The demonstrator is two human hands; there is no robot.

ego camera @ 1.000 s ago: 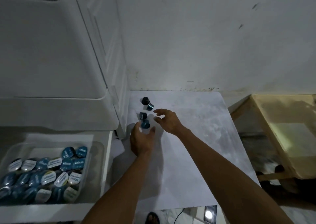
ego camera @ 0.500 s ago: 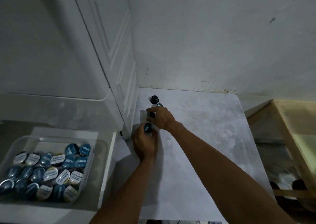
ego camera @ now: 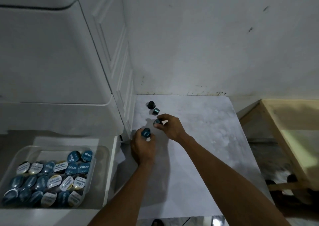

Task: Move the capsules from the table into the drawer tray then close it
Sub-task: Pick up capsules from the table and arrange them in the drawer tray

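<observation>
Mottled grey-white stone, smooth and faintly cloudy, forms the table (ego camera: 207, 139) that runs to a scuffed white wall at the far side. Each hand grips one small capsule above it. The left hand (ego camera: 142, 149) is closed around a teal capsule (ego camera: 146, 133), its round foil lid turned upward with pale lettering too small to read. The right hand (ego camera: 170, 126), just beyond and to the right, pinches a second teal capsule (ego camera: 157, 121) between thumb and fingertips.

Two more capsules lie on the table near the far left corner, touching each other: a dark one (ego camera: 151, 104) standing like a little truncated cone, and a glossy teal one (ego camera: 156, 111) tipped on its side.

At the near left, a white plastic drawer (ego camera: 110, 165) stands open beneath a moulded white cabinet (ego camera: 51, 62). Inside sits a clear, round-cornered plastic tray (ego camera: 96, 158) packed with lid-up capsules (ego camera: 50, 179), some lids shiny teal, others white. Several read "EXCELSO".

A pale wooden frame (ego camera: 284, 139) stands off to the right.
</observation>
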